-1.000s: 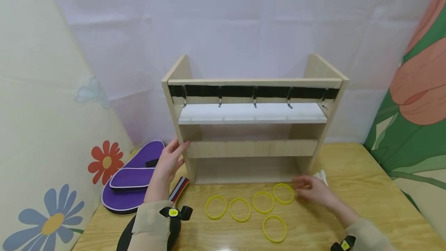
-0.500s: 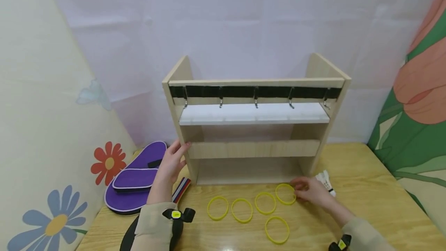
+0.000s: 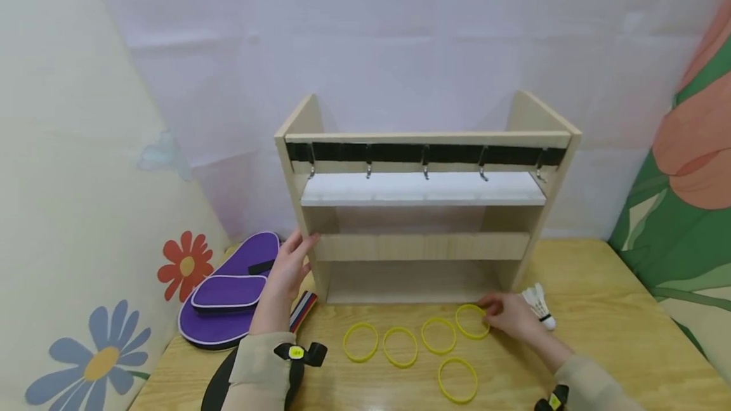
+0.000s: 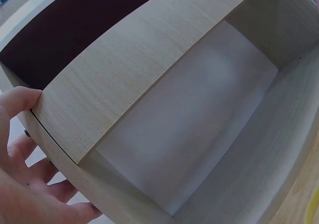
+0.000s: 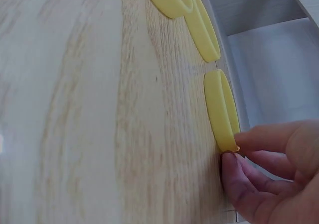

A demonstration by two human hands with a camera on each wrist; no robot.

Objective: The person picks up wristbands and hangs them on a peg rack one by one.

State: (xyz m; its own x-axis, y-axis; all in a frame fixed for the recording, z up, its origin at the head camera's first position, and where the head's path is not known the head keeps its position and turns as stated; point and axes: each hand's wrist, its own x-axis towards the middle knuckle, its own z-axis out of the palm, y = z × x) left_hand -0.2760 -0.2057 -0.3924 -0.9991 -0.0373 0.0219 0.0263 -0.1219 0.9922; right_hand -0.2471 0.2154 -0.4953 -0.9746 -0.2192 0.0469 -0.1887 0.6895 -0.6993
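- Lower left of the frame: a purple, white-edged case (image 3: pixel 214 330) is seen.
- Beside it, a pale wooden shelf unit (image 3: pixel 422 248), mid-frame, is gripped by the left hand (image 3: pixel 288 269).
- Lower centre: four thin yellow rings (image 3: pixel 361 361) are spread flat.
- Lower right: a fifth yellow ring (image 5: pixel 217 107) is pinched by the right hand (image 3: pixel 513 317); a white shuttlecock (image 3: pixel 535 303) is seen beyond.

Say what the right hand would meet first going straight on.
The right hand would first meet the rightmost round yellow rubbery-looking band, which it pinches; beyond, perhaps the pale wooden rack, though depth is unclear.
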